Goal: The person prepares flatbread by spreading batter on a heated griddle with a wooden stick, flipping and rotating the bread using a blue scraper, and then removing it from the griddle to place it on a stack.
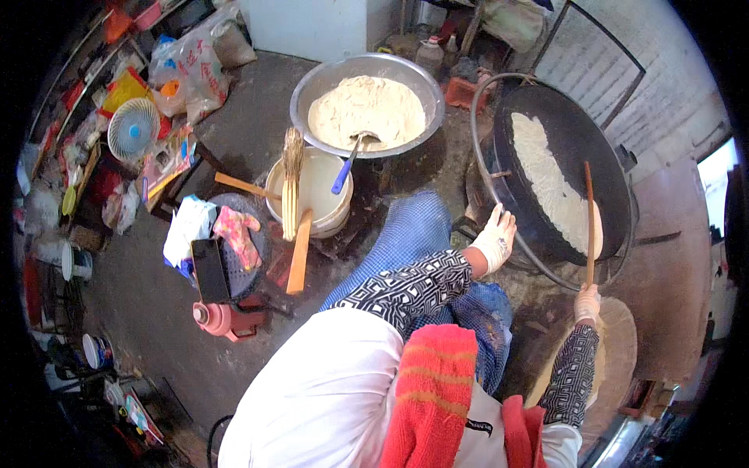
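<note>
My right hand [587, 303] is closed around the lower end of a thin wooden stick [590, 222], which runs up from the fist and lies across the pale flatbread [550, 181] on the round black griddle [577, 132]. My left hand [496, 240], gloved, rests spread and flat on the griddle's near rim — holding nothing. The bread is a long, rough-edged sheet. Left of the griddle stand a metal basin of dough [367, 105] and a white bucket [316, 191] — crowded ground.
</note>
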`<state>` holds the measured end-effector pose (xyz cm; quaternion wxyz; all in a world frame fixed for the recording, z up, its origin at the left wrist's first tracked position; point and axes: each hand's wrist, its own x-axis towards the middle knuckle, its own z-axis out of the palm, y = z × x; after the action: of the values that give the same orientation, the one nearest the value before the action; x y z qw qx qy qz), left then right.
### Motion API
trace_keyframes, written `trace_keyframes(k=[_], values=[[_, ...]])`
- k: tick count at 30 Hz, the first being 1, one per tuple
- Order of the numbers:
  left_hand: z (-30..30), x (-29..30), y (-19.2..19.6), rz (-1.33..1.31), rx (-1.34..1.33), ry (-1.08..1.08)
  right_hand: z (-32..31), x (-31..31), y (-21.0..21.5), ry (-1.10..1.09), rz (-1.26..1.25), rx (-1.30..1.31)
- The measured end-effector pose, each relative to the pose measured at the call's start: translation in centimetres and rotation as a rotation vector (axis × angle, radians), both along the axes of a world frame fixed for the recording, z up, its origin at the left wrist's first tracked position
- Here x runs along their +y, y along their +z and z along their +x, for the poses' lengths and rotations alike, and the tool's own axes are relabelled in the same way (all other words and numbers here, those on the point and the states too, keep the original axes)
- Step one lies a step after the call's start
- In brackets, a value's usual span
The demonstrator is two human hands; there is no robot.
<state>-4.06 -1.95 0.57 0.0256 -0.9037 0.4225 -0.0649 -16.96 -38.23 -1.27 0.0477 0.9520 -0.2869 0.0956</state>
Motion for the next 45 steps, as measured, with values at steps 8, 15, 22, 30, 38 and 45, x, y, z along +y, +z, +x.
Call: trace_keyframes(k=[8, 15, 22, 30, 38, 45], values=[[2.2, 1.5, 1.0, 0.050, 0.006, 0.044, 0.9, 0.6, 1.1, -0.030, 0.018, 0.023], [3.7, 3.3, 2.3, 0.016, 0.007, 0.045, 0.9, 5.1, 5.5, -0.136, 0.195, 0.129], [6.5, 3.6, 1.9, -0.002, -0.012, 0.151, 0.5, 8.6, 6.2, 0.030, 0.238, 0.171], [2.4, 1.8, 4.3, 0.054, 0.113, 0.112, -0.9, 7.2, 4.4, -0.108, 0.189, 0.003], [0.5, 0.3, -0.6, 0.031, -0.092, -0.016, -0.6, 5.3, 3.3, -0.068, 0.073, 0.034], [2.4, 1.3, 0.0, 0.106, -0.051, 0.018, 0.2, 4.3, 2.6, -0.135, 0.050, 0.051]])
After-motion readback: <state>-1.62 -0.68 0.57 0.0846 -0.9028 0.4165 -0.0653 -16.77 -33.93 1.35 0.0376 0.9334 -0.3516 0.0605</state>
